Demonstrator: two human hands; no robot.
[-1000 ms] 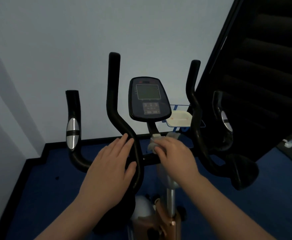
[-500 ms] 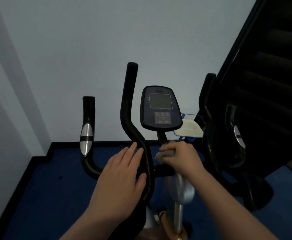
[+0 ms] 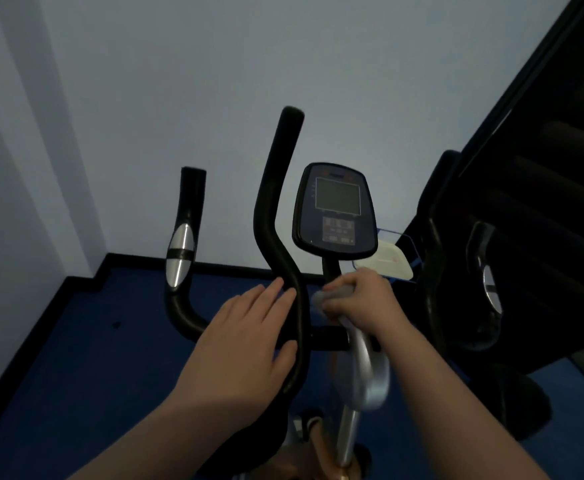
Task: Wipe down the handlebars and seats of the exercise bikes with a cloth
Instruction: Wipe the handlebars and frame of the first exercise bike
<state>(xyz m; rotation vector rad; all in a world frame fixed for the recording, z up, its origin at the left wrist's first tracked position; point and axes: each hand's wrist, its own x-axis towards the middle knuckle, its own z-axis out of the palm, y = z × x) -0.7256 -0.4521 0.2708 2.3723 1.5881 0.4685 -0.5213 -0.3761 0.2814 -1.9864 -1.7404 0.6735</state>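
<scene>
Dim room, pale wall (image 3: pixel 179 81) ahead, dark blue floor (image 3: pixel 76 375) with black skirting, a black stair-like structure (image 3: pixel 543 168) on the far right.

Leftmost is the outer left grip (image 3: pixel 183 251) of the handlebars, black with a silver sensor plate, curving down into the crossbar. Next, the tall inner left handlebar (image 3: pixel 276 216), an S-bent black tube. My left hand (image 3: pixel 245 344) lies flat against its lower bend, fingers straight and together, thumb spread low on the tube; it braces, holds nothing. Forearm comes up from the bottom left.

Centre: console (image 3: pixel 335 209) on its stem, screen dark. Just below it my right hand (image 3: pixel 363 303) is curled round the cloth (image 3: pixel 332 294), a pale grey wad bunched in the fingers and pressed where the console stem meets the crossbar (image 3: pixel 328 339). Wrist bent down, forearm entering from the bottom right. Silver post (image 3: pixel 363 368) drops below the hand.

Right: the right-side handlebars (image 3: pixel 484 282) are dark and hard to read. A white tray-like thing (image 3: pixel 387 263) sits behind the console.

Handling, my guess: the cloth is soft and light, so keep it wadded in the palm and wrap it round the tube. The tubes look stiff and smooth, possibly slippery, so steady the frame with the free hand. The seat is not in view and I can't tell its state.
</scene>
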